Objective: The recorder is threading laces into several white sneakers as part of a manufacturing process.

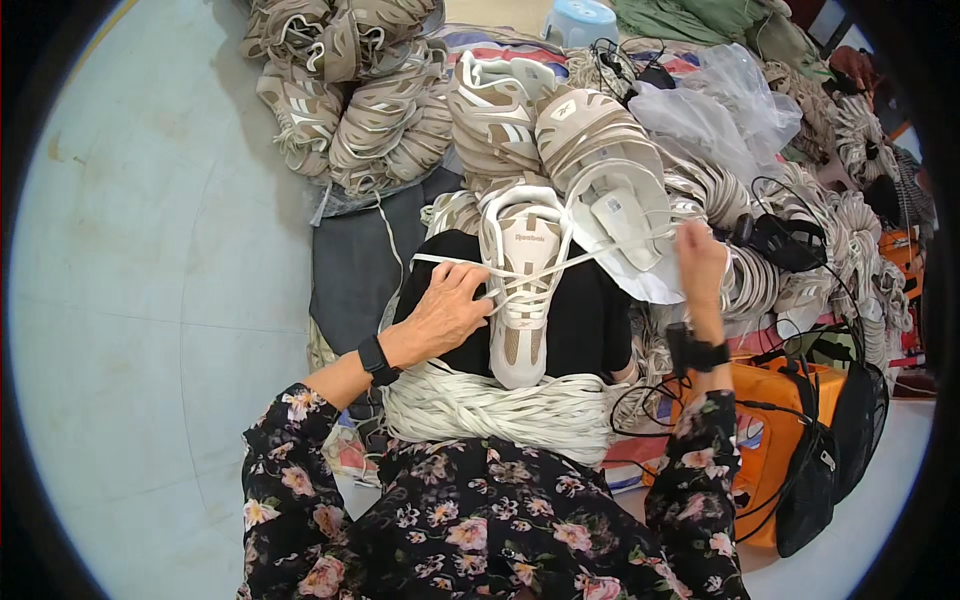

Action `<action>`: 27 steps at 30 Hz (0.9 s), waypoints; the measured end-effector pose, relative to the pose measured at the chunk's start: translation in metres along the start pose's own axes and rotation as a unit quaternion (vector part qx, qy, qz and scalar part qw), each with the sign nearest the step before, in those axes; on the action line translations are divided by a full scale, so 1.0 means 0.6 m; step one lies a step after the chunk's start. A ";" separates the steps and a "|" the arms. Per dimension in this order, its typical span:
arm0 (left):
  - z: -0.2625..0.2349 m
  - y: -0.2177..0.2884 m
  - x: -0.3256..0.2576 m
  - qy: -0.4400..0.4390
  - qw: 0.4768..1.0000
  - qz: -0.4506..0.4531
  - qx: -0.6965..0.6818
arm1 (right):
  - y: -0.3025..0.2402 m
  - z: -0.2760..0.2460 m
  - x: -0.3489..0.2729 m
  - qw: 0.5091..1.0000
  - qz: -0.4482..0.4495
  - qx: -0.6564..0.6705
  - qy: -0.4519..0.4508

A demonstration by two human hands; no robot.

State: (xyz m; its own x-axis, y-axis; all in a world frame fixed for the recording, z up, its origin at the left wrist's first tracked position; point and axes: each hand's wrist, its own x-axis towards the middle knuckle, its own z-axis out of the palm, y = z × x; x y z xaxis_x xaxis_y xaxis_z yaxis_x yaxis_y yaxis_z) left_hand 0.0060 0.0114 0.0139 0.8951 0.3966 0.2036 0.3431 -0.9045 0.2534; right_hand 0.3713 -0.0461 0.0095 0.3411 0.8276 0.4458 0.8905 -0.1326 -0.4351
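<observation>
While the left hand (456, 308) pinches lace (560, 268) beside the shoe (526, 340), the blurred right hand (700, 258) grips lace; floor (170, 300) spreads leftward.

Pale flr (170, 300) w/ striped sheet (480, 37) & orange bag (780, 460)

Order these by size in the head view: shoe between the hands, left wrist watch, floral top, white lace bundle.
1. Floral top
2. Lace bundle and shoe, too close to rank
3. Left wrist watch

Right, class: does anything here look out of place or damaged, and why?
No damage stands out. Slightly odd: the crumpled clear plastic bag beyond the right hand, lying loose beside neatly stacked shoe uppers.
</observation>
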 end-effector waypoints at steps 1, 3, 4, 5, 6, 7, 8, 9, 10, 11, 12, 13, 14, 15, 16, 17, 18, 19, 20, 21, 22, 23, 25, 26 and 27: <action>-0.003 0.002 0.000 -0.005 1.000 0.004 -0.012 | 0.035 -0.012 0.004 0.997 0.074 0.009 0.001; -0.011 0.004 0.006 -0.003 0.999 -0.008 -0.049 | 0.076 -0.010 -0.023 0.995 0.046 -0.063 -0.061; -0.012 0.007 0.009 -0.003 0.996 -0.020 -0.087 | 0.087 -0.010 -0.041 0.983 0.019 -0.134 -0.124; -0.010 0.009 0.007 -0.004 0.996 -0.023 -0.086 | 0.052 -0.018 -0.045 0.986 -0.049 -0.114 -0.111; -0.011 0.010 0.004 0.051 0.989 -0.056 -0.124 | -0.004 -0.020 -0.046 0.984 -0.116 -0.092 -0.095; -0.009 0.012 0.000 0.104 0.977 -0.087 -0.162 | -0.044 -0.009 -0.051 0.984 -0.151 0.006 -0.091; -0.004 0.017 0.002 0.128 0.941 -0.187 -0.250 | -0.081 -0.001 -0.055 0.975 -0.181 0.100 -0.082; 0.002 0.016 -0.001 0.127 0.942 -0.191 -0.243 | -0.120 0.019 -0.055 0.957 -0.180 0.195 -0.121; 0.010 0.011 0.003 0.111 0.875 -0.304 -0.361 | -0.143 0.037 -0.062 0.940 -0.078 0.263 -0.201; 0.012 0.012 0.012 0.092 0.780 -0.406 -0.467 | -0.147 0.062 -0.065 0.923 -0.061 0.293 -0.242; 0.016 0.018 0.023 0.099 0.778 -0.407 -0.468 | -0.148 0.074 -0.070 0.911 -0.023 0.295 -0.289; 0.024 0.022 0.028 0.099 0.801 -0.388 -0.444 | -0.153 0.076 -0.070 0.894 0.015 0.295 -0.337; 0.034 0.023 0.028 0.101 0.835 -0.363 -0.402 | -0.154 0.076 -0.068 0.894 0.014 0.296 -0.335; 0.041 0.023 0.027 0.102 0.865 -0.336 -0.358 | -0.154 0.074 -0.065 0.874 0.032 0.320 -0.364; 0.042 0.027 0.027 0.101 0.867 -0.335 -0.356 | -0.156 0.069 -0.066 0.853 0.052 0.343 -0.390; 0.042 0.031 0.027 0.099 0.867 -0.333 -0.357 | -0.158 0.064 -0.066 0.853 0.052 0.344 -0.389; 0.041 0.034 0.026 0.097 0.867 -0.333 -0.357 | -0.161 0.061 -0.063 0.856 0.041 0.340 -0.388; 0.041 0.035 0.028 0.096 0.869 -0.331 -0.356 | -0.162 0.060 -0.060 0.858 0.032 0.335 -0.387; 0.039 0.036 0.028 0.087 0.862 -0.344 -0.362 | -0.163 0.063 -0.056 0.859 0.033 0.337 -0.385; 0.036 0.037 0.028 0.078 0.855 -0.357 -0.368 | -0.166 0.068 -0.051 0.873 -0.009 0.318 -0.370; 0.031 0.035 0.031 0.076 0.856 -0.354 -0.368 | -0.166 0.069 -0.047 0.887 -0.050 0.296 -0.351; 0.025 0.032 0.033 0.069 0.770 -0.409 -0.484 | -0.167 0.068 -0.046 0.888 -0.048 0.296 -0.348; 0.021 0.028 0.033 0.060 0.666 -0.456 -0.587 | -0.170 0.067 -0.044 0.892 -0.047 0.277 -0.355; 0.023 0.026 0.030 0.084 0.579 -0.455 -0.672 | -0.173 0.069 -0.045 0.891 -0.048 0.278 -0.355; 0.026 0.024 0.027 0.106 0.483 -0.446 -0.746 | -0.175 0.071 -0.048 0.889 -0.045 0.299 -0.343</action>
State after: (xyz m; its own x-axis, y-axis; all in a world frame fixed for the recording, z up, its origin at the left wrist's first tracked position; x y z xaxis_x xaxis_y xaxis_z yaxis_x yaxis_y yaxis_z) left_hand 0.0298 0.0024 0.0064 0.4764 0.6744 -0.5641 -0.1641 0.6985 0.6965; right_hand 0.2553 -0.0326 0.0090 -0.1704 0.9853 0.0071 0.5151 0.0952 -0.8518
